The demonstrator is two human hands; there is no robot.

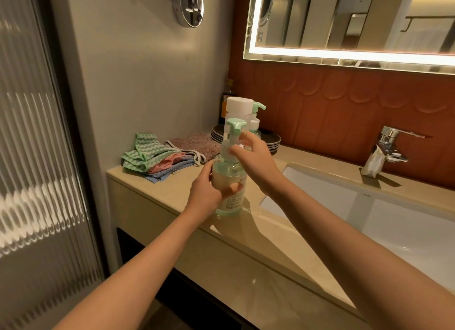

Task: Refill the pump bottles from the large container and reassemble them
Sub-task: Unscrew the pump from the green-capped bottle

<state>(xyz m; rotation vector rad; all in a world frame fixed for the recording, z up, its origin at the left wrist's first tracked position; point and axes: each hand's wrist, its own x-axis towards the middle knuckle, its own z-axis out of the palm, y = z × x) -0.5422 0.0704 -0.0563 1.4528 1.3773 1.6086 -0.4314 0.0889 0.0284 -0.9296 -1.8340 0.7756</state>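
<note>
Head view: left fingers (pixel 208 174) around clear cylindrical bottle (pixel 229 202), right fingers (pixel 240 152) pinching mint pump (pixel 235 126)

We identify the premises as a bathroom, viewed at the vanity. A beige stone countertop (pixel 172 213) crosses the centre of the frame. A white undermount basin (pixel 369 206) is set into it at right, with a chrome mixer tap (pixel 386 144) behind. An illuminated mirror (pixel 344 21) occupies the upper right, above red-brown wall tiles (pixel 344 95). A ribbed glass door (pixel 37 132) fills the left edge. We note folded cloths (pixel 152 157) at centre left and a pump bottle (pixel 230 199) at centre, both on the counter.
</note>
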